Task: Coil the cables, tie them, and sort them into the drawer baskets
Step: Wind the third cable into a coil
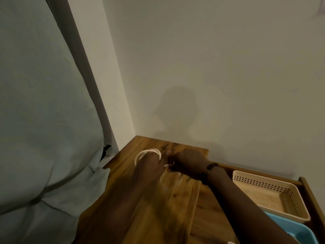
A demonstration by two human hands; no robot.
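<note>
A pale curtain (44, 103) is hanging down the left of the frame. At lower centre the left hand (149, 164) is holding a coiled white cable (146, 152) over the wooden top (158, 217), its loops showing just above the knuckles. Just right of it, the right hand (188, 161) is pinching the cable's loose end. At lower right, a beige basket (288, 196) and a blue basket (306, 231) are sitting in the open drawer (309, 187).
</note>
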